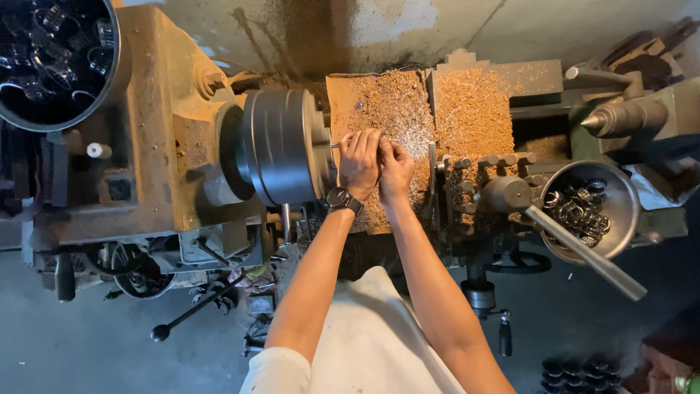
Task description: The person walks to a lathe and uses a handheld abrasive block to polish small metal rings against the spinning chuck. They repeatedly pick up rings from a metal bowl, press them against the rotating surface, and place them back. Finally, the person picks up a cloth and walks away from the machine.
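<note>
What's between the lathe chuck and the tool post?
In the head view, both hands: left hand by the chuck, right hand beside it, over the chip-covered carriage, short of the tool post.

A grey concrete floor (87,343) spreads below and to the left of the hands, dull and stained, darker toward the lower right. Beyond the hands, above the machine, a pale wall (408,25) carries a wide brown stain and patchy white marks. Light falls warm on the middle of the scene, while the far left and right edges sit in shadow.
</note>
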